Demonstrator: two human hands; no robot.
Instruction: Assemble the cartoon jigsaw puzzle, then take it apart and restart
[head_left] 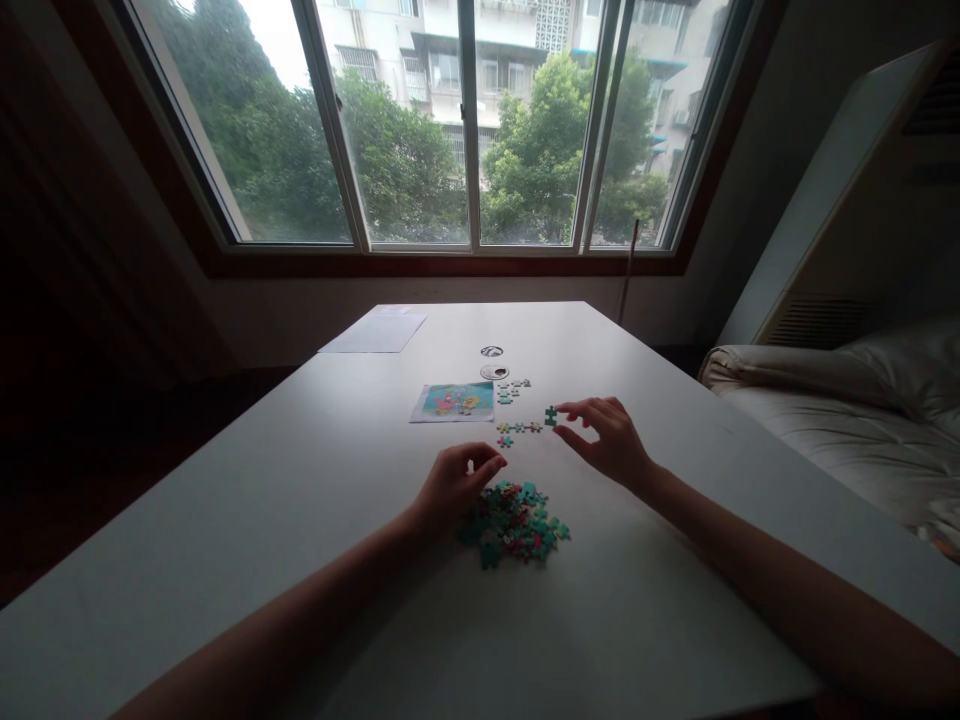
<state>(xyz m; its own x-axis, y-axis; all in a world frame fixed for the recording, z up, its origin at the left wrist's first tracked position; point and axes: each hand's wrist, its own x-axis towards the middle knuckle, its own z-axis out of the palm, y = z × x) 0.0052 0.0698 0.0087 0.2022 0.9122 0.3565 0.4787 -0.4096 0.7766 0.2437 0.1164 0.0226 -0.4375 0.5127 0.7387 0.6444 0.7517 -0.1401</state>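
A heap of teal and pink puzzle pieces (516, 522) lies on the white table (225, 520) in front of me. My left hand (456, 484) rests at the heap's left edge with its fingers curled together in a pinch; what they hold is hidden. My right hand (609, 438) pinches a teal puzzle piece (551, 416) between thumb and fingertips, at the right end of a short row of joined pieces (519, 428). A colourful reference picture (454, 401) lies just behind the row.
A few more joined pieces (511, 391) sit behind the picture, near two round cable holes (493, 361). A sheet of paper (375, 333) lies at the far left corner. A white cushion or bedding (847, 400) is to the right. Large windows face trees.
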